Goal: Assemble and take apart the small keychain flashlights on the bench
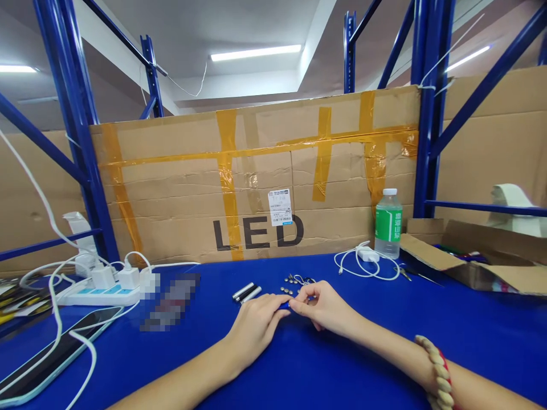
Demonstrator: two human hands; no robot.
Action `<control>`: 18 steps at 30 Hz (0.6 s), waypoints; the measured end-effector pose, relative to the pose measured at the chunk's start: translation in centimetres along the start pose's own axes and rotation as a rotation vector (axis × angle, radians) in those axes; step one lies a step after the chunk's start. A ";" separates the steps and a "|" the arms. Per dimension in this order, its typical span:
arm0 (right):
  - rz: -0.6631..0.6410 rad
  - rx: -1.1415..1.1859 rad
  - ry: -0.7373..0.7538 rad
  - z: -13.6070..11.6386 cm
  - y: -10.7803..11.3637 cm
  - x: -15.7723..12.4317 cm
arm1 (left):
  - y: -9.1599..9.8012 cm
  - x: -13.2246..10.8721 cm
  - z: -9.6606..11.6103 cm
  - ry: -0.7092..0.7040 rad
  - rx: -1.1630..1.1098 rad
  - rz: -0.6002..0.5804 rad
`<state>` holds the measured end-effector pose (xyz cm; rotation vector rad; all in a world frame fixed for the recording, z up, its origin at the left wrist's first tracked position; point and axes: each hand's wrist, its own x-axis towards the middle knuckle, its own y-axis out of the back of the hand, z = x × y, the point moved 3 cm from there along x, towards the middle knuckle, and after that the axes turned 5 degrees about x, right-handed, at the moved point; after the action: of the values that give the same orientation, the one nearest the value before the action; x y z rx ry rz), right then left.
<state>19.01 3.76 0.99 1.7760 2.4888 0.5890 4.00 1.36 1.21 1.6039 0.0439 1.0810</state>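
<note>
Between the thumb and fingers of my left hand (pixel 255 323) is a small blue cylinder (pixel 284 306), mostly covered by the fingers. My right hand (pixel 321 307) is closed in a pinch at the cylinder's right end; whatever its fingertips hold is too small and hidden to name. Just beyond my left hand lie several short cylinders (pixel 248 292), silver and black, side by side on the blue table (pixel 363 364). Small round silver pieces (pixel 288 291) sit behind my fingertips. Beside them are thin looped cords or rings (pixel 302 279), partly hidden by my right hand.
At left are a power strip (pixel 98 290) with white cables, a phone (pixel 55 353) and a blurred-out item (pixel 173 302). A charger with cable (pixel 367 254), a bottle (pixel 388 225) and an open carton (pixel 478 267) stand at right. A cardboard wall (pixel 179 199) closes the back.
</note>
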 end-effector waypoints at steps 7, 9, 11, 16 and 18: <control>-0.006 0.006 -0.003 0.2 0.1 0.1 | -0.1 -0.1 -0.1 0.016 -0.006 -0.020; 0.000 -0.002 0.008 0.1 0.2 0.1 | -0.1 0.0 0.0 0.023 0.002 -0.033; 0.001 -0.011 0.019 0.1 0.3 0.1 | 0.0 0.1 0.0 0.032 0.020 -0.041; 0.000 -0.054 0.043 0.2 0.3 0.2 | 0.0 0.4 0.0 0.099 0.042 -0.075; -0.006 -0.090 0.051 0.0 0.5 0.2 | 0.0 0.4 0.0 0.139 0.034 -0.100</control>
<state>19.36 4.11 1.15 1.7433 2.4561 0.7428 4.22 1.61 1.49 1.5384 0.2338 1.1168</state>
